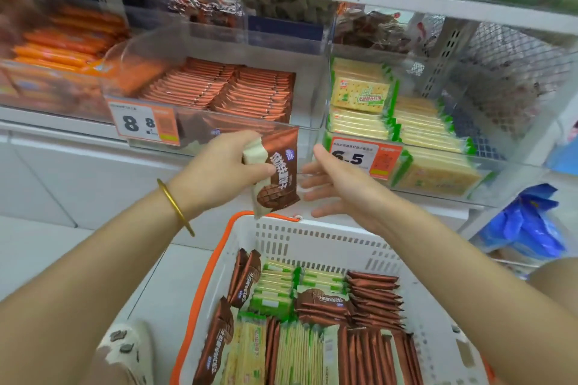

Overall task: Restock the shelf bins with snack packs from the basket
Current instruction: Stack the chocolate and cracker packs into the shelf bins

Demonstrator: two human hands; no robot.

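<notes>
Snack pack (283, 178), brown, stands upright at frame centre, clasped in the left grip (225, 172), just before the matching brown-pack bin (237, 126), likely for insertion. Right grip (341, 187), fingers relaxed and empty, hovers beside it above the basket (312, 228), apparently ready to steady.

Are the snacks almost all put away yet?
Not nearly. The shelf bins already hold rows of brown packs and green packs. Right now the left hand grips a small stack of brown packs in front of the brown bin, with the right hand open beside it. The basket holds many more of both kinds, so plenty is left.
</notes>
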